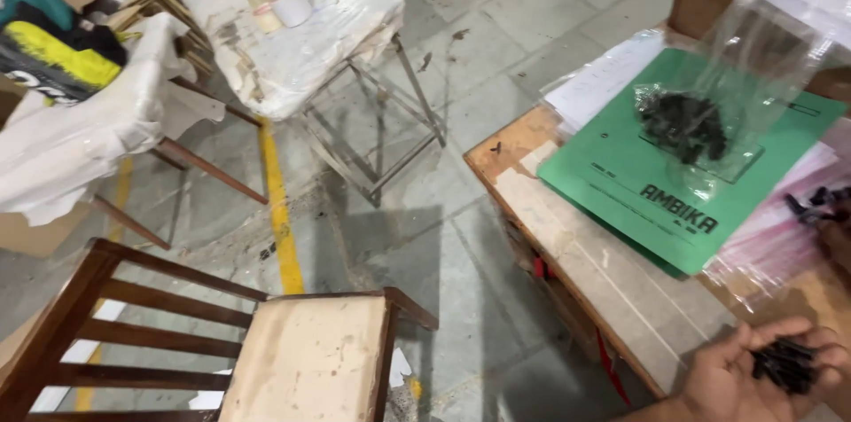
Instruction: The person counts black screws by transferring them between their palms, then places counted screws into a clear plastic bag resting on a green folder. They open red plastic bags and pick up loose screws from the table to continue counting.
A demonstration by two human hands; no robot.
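Cupping black screws in my right hand, fingers loosely curled around them at the surface edge. Tilting the palm could spill them to the floor, I judge.

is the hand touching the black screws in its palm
Touching. The head view shows the black screws lying in a pile directly on the open palm of the hand, fingers curled around them.

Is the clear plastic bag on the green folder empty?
No: the clear plastic bag lying on the green folder holds a clump of small black screws, like those cupped in the hand.
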